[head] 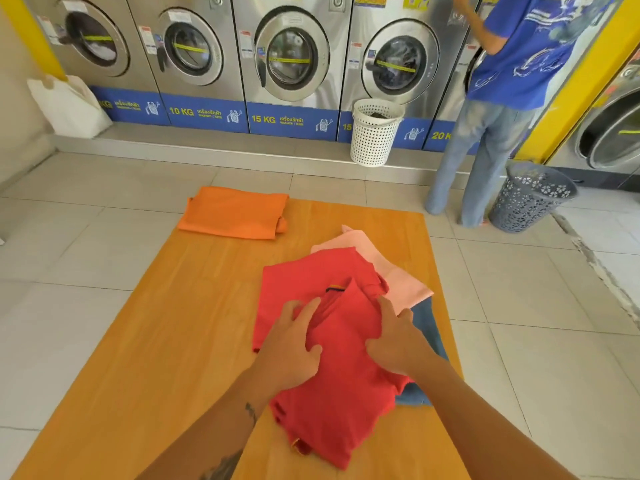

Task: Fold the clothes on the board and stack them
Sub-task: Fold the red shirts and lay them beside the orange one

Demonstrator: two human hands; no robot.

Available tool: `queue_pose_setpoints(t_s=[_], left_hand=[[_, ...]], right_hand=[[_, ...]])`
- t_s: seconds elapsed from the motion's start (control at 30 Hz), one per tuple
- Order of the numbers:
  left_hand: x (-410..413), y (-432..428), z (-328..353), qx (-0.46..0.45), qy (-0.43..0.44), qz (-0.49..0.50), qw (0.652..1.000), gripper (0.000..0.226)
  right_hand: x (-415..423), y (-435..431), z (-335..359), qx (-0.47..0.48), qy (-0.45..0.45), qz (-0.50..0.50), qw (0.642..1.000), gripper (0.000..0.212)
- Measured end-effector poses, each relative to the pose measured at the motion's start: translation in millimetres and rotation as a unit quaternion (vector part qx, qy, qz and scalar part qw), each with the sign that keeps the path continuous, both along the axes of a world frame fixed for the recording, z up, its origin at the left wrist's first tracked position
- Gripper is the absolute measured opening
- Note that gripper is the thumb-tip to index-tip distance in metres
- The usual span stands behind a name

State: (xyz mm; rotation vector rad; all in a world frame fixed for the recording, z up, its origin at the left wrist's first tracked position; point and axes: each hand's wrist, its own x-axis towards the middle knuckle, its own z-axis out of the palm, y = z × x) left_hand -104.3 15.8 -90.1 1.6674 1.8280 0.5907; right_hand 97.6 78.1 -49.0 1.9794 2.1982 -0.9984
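With my left hand and right hand spread flat, gripping nothing, on the red shirt, I should smooth outward from its collar before making 1 clean fold.

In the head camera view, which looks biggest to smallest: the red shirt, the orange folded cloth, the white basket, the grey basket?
1. red shirt, nearest the camera
2. orange folded cloth
3. white basket and grey basket look alike; unsure.
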Motion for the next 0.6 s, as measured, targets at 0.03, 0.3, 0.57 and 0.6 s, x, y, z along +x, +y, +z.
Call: queue_pose_setpoints(t_s=[0.03,0.3,0.57,0.6], left_hand=[[3,-3,3,0.001,0.0,-0.001,1.0,0.081],[13,-33,6,0.032,0.041,-0.008,0.999,0.067],[1,-66,-23,-0.028,0.022,0.001,0.999,0.077],[1,-64,-23,-0.027,0.006,-0.001,1.0,0.08]], right_hand=[[3,-3,0,-0.005,0.005,0.006,1.0,0.088],[29,-10,-6,0.01,0.177,0.056,0.982,0.091],[31,-15,-5,-0.048,0.215,0.114,0.969,0.069],[29,-15,-4,-0.052,0.216,0.108,0.969,0.065]])
